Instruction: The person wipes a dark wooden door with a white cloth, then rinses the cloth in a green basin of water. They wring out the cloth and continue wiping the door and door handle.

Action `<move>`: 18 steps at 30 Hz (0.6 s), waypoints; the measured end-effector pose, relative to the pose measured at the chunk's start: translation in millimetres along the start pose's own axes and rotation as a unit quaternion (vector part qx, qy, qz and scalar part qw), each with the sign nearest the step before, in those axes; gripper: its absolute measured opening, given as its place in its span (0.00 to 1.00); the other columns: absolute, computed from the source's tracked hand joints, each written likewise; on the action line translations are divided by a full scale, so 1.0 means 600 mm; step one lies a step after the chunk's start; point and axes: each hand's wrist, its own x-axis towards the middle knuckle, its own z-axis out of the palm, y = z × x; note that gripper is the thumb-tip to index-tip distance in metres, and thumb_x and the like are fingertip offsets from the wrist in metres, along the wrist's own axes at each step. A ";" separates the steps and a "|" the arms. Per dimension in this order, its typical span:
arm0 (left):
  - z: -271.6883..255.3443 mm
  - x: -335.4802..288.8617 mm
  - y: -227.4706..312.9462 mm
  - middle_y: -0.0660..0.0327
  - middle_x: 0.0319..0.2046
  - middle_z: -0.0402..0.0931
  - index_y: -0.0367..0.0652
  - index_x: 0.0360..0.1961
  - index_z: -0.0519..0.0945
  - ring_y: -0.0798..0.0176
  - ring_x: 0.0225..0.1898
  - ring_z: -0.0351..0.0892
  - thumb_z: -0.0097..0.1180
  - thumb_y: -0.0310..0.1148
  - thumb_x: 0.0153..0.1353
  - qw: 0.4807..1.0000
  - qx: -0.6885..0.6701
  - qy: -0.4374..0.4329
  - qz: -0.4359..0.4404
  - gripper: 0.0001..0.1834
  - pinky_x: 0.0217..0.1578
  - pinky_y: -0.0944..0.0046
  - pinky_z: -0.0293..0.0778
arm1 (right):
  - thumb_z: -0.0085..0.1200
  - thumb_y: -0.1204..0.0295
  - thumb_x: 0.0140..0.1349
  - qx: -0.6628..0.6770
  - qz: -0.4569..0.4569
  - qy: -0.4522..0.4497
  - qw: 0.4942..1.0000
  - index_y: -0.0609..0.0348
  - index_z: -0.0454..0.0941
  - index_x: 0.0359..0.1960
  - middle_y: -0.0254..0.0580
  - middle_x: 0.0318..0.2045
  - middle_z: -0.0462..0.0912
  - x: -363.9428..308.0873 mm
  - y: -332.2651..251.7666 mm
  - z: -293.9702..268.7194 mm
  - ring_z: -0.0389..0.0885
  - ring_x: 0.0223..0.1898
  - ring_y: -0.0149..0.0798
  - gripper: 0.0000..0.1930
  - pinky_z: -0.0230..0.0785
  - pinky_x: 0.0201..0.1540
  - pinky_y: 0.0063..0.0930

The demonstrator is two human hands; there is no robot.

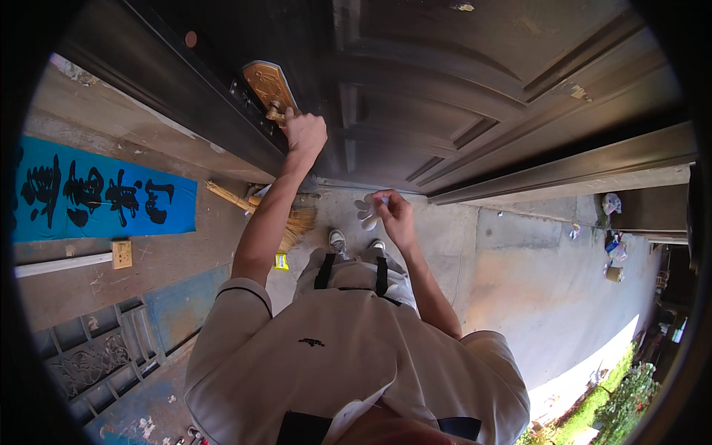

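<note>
Gripping: left hand [305, 135] closed around gold door handle [275, 114], mounted on ornate plate [265, 83] near edge of dark panelled door [415, 89]. Right hand [397, 219]: fingers curled, next to 1 pale lobed item [366, 212], can't tell if held. Straw broom [299, 224] left of 2 shoes [337, 240], concrete floor [449, 241].

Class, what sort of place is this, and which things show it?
Probably the entrance of a house or similar building: the left hand is on the golden handle of a dark panelled door, a blue banner is to its left, and sunlit plants show at lower right.
</note>
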 end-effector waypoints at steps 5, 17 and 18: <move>-0.006 -0.041 0.017 0.54 0.20 0.83 0.48 0.20 0.88 0.54 0.29 0.84 0.56 0.38 0.59 0.999 0.035 0.007 0.000 0.15 0.49 0.52 0.65 | 0.52 0.76 0.71 0.060 0.000 -0.033 0.998 0.64 0.79 0.45 0.35 0.35 0.83 -0.026 0.022 -0.003 0.77 0.35 0.25 0.07 0.70 0.39 0.21; -0.093 -0.077 0.000 0.52 0.48 0.80 0.37 0.44 0.81 0.50 0.54 0.75 0.56 0.42 0.65 0.984 -0.168 0.066 -0.012 0.18 0.60 0.50 0.65 | 0.52 0.77 0.70 0.038 -0.016 -0.135 0.990 0.62 0.79 0.45 0.31 0.33 0.81 -0.048 -0.003 -0.020 0.74 0.32 0.20 0.06 0.66 0.35 0.18; -0.089 -0.107 0.010 0.51 0.57 0.75 0.36 0.52 0.78 0.48 0.61 0.70 0.55 0.39 0.68 0.965 -0.198 0.172 -0.008 0.18 0.64 0.50 0.63 | 0.52 0.78 0.70 0.012 -0.021 -0.150 0.988 0.63 0.79 0.45 0.31 0.34 0.81 -0.045 -0.013 -0.020 0.75 0.33 0.21 0.06 0.67 0.35 0.18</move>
